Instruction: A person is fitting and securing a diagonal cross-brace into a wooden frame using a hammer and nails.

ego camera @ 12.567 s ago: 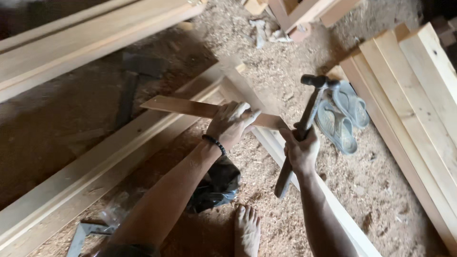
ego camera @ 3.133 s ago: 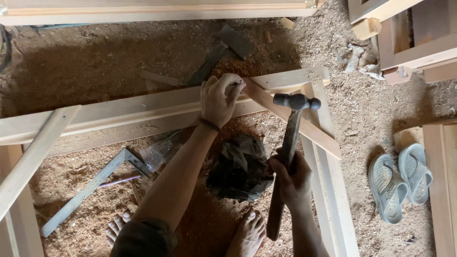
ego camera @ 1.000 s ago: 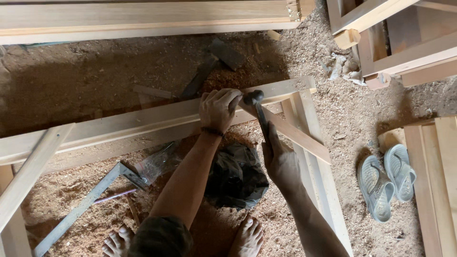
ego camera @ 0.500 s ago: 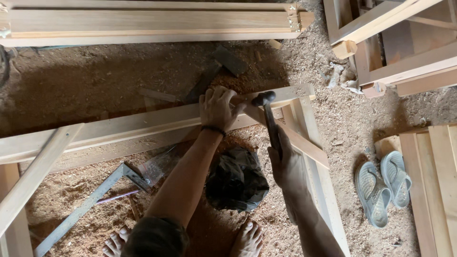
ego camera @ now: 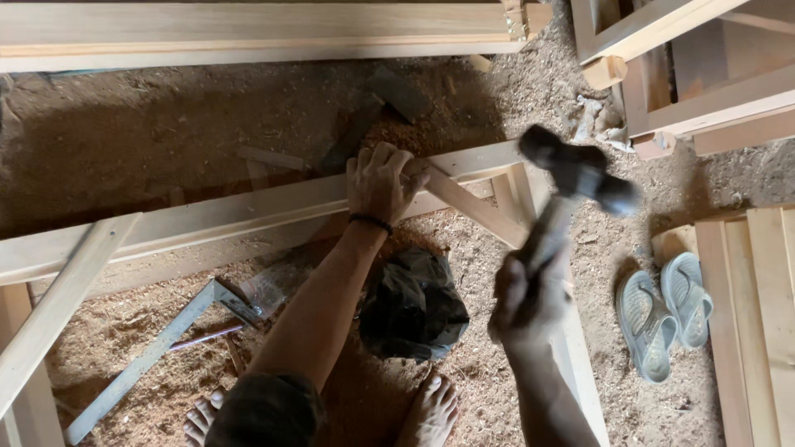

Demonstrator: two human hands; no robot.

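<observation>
Left hand (ego camera: 379, 184) sits flat on the wooden frame (ego camera: 248, 217), fingers (ego camera: 389, 159) spread & curled over the top edge, right where the diagonal brace strip (ego camera: 472, 209) meets the long rail; dark band round that wrist. Right hand (ego camera: 522, 300) is wrapped tight round the hammer (ego camera: 556, 217) handle, fingers pressed together on it, hammer raised w/ its dark head (ego camera: 580, 170) blurred, up over the frame corner, well clear of the left hand. Frame lies on the sawdust floor (ego camera: 166, 124). Crumpled dark plastic bag (ego camera: 411, 305) just below the rail, between the two forearms. Metal square (ego camera: 157, 348) lies in the sawdust to the left; pair of grey sandals (ego camera: 664, 313) off to the right beside stacked planks (ego camera: 758, 306). Bare feet (ego camera: 429, 410) at the bottom edge.
</observation>
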